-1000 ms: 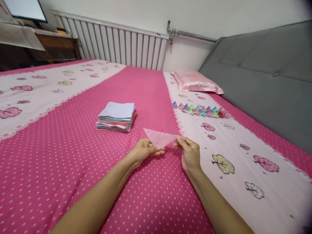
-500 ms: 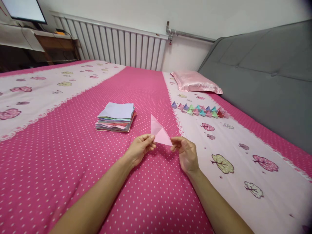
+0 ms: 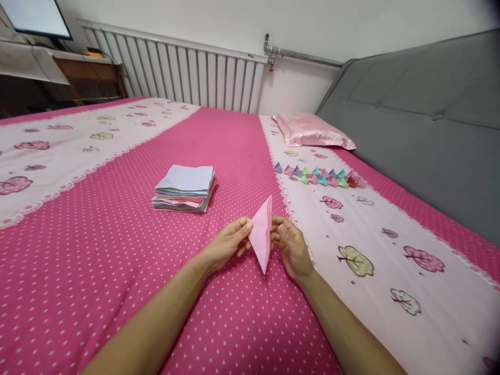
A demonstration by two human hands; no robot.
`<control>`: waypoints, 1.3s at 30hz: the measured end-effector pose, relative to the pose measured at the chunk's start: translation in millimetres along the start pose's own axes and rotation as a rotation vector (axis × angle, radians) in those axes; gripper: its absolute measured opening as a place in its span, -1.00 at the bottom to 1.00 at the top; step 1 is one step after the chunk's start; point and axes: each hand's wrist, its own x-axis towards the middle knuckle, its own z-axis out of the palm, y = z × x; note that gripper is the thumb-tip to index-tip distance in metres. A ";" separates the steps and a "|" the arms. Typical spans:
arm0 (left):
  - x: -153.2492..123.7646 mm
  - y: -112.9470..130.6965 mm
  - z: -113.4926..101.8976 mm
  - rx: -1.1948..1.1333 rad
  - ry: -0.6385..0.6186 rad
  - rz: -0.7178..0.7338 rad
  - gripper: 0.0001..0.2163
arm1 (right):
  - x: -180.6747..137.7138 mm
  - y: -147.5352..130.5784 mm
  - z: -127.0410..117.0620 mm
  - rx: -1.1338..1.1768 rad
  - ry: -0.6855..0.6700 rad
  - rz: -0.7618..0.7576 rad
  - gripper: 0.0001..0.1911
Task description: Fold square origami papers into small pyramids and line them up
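Note:
A pink sheet of folded paper (image 3: 260,234) stands on end above the bedspread, a narrow diamond with layered edges along its right side. My left hand (image 3: 230,239) pinches its left corner between thumb and fingers. At the paper's right edge is my right hand (image 3: 292,247), fingers loosely curved and thumb apart from them. Its fingertips are at or just behind the edge; whether they touch it I cannot tell. Beyond my left hand sits a stack of coloured paper sheets (image 3: 185,179) with a pale lilac one on top.
Several small folded paper pieces (image 3: 323,179) in mixed colours stand in rows to the right. Behind them lies a pink satin pillow (image 3: 312,130) beside a grey padded headboard (image 3: 422,114). A white radiator (image 3: 175,67) lines the wall. The bedspread (image 3: 219,140) is dotted pink.
The pink paper has turned from a flat-based triangle to an upright narrow diamond. My right fingers have left its right corner; my left hand still holds it.

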 end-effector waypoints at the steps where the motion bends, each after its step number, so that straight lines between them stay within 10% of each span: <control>1: -0.6 -0.2 -0.1 0.018 -0.009 0.001 -0.72 | -0.1 0.0 0.2 0.009 0.000 -0.002 -0.70; 39: -0.9 -1.4 -0.6 0.121 0.010 -0.021 -0.73 | -1.9 -1.7 2.2 0.065 -0.035 -0.032 -0.75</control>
